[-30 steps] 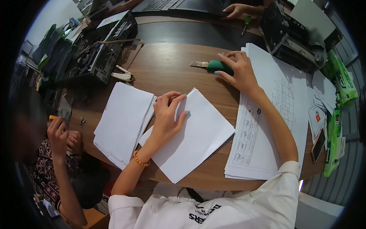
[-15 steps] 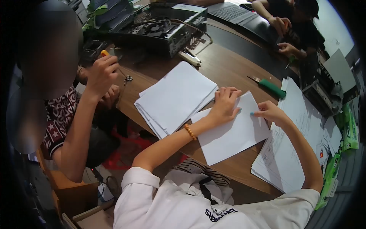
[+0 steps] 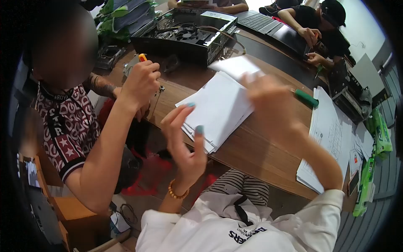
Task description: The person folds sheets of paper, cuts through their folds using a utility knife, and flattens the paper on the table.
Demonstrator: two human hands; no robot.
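Note:
My right hand (image 3: 275, 105), smeared by motion, is raised over the table with a blurred piece of white paper (image 3: 235, 67) at its fingertips, apparently folded or bent. Below that paper lies a stack of white paper (image 3: 222, 107) with uneven edges. My left hand (image 3: 184, 140) is lifted in front of the stack's near left corner, fingers apart and holding nothing. A beaded bracelet circles its wrist.
Printed sheets (image 3: 329, 138) lie at the right beside a green-handled tool (image 3: 306, 98). An opened computer case (image 3: 180, 46) stands at the back. On the left, a person's hand (image 3: 140, 82) grips a yellow-topped tool. Another person works near a laptop (image 3: 260, 23).
The loose paper under both hands has left the table's front edge and is now up with my right hand, beyond the stack. My left hand has come off it, moving left and up.

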